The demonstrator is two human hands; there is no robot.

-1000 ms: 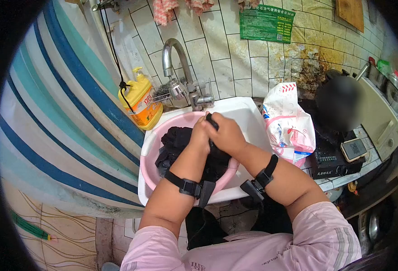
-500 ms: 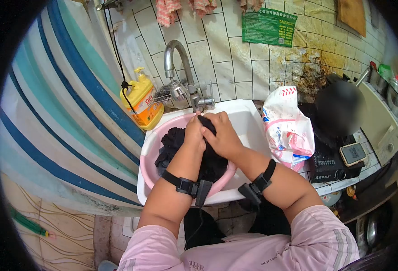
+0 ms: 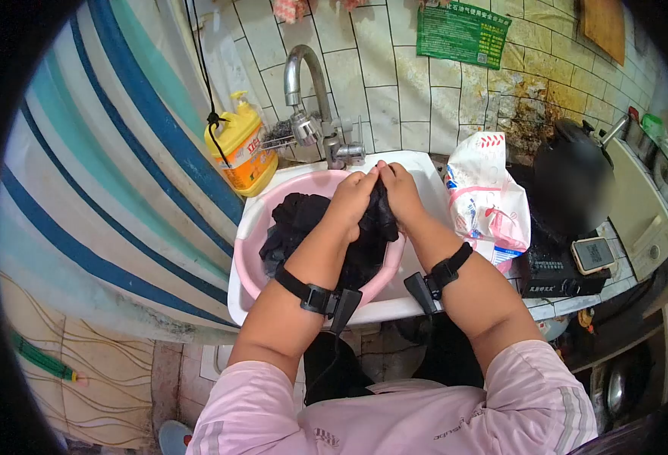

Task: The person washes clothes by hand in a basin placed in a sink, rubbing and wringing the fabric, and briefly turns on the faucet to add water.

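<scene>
A pink basin (image 3: pixel 244 250) sits in the white sink (image 3: pixel 417 262), holding dark wet-looking laundry. My left hand (image 3: pixel 353 199) and my right hand (image 3: pixel 400 191) are close together over the basin's far right side. Both are closed on a black cloth (image 3: pixel 380 214), which hangs down between them toward the pile. Whether it is a separate garment cannot be made out. More black laundry (image 3: pixel 297 220) lies bunched in the basin to the left of my left forearm. The metal faucet (image 3: pixel 303 125) rises just behind my hands.
A yellow detergent jug (image 3: pixel 241 148) stands at the sink's back left corner, beside a striped curtain (image 3: pixel 121 152). Right of the sink are a white and pink plastic bag (image 3: pixel 489 201), a black stove (image 3: pixel 554 277), a dark pan (image 3: pixel 573 178) and a phone-like device (image 3: pixel 593 256).
My hands have moved right and slightly up, with the black cloth still between them. My right hand has turned more upright, showing more cloth below it. The camera view has shifted slightly.
</scene>
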